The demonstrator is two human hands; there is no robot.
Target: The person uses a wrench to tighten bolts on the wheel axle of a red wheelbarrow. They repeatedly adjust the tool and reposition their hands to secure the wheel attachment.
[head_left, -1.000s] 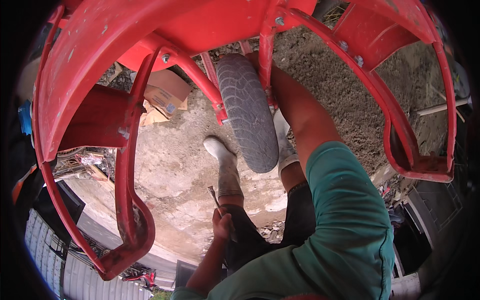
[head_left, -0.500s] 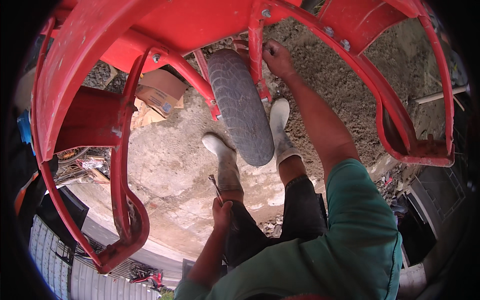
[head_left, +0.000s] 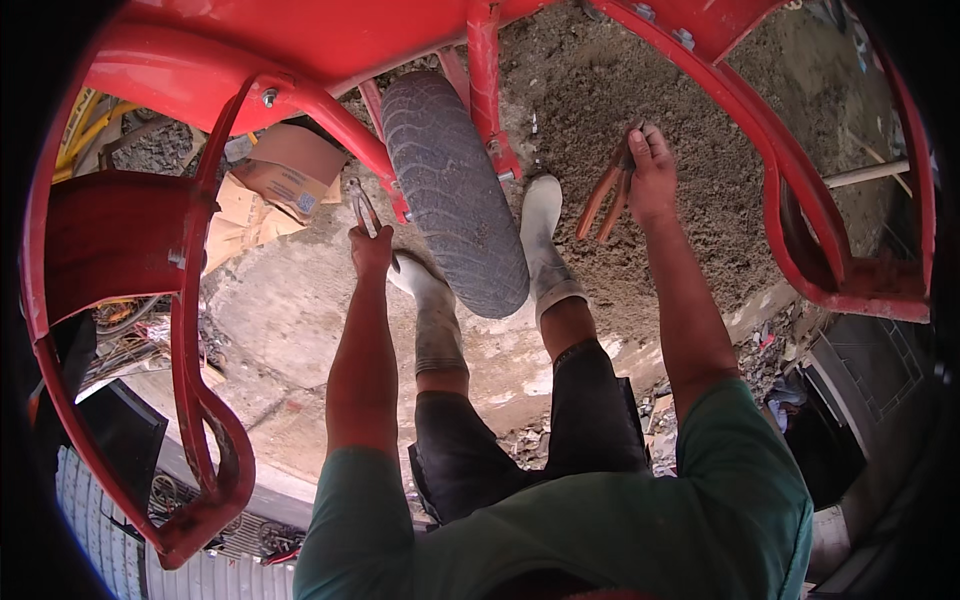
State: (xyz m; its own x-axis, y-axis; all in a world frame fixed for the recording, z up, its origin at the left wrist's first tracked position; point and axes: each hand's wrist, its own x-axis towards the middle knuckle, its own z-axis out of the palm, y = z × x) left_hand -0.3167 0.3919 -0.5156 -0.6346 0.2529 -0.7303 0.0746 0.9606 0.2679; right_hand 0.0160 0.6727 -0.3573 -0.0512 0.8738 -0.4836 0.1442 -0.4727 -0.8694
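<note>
Pliers (head_left: 598,200): orange handles splayed, over the soil (head_left: 740,270) right of the wheel (head_left: 455,190). Right hand (head_left: 652,182) closed round head end. Left hand (head_left: 372,250) fisted on metal tool (head_left: 358,204). Since earlier: left farther forward; right clear of strut (head_left: 484,80), pliers now visible.

Diffuse light shows the centre clearly — the rim (fisheye-bent) fades to black.

A green shirt (head_left: 600,530) is ending in short sleeves (head_left: 362,495) well behind the left grip (head_left: 372,250) and right grip (head_left: 654,180); black shorts (head_left: 600,420) are showing behind both, pale, stained boots (head_left: 544,220) between them.
</note>
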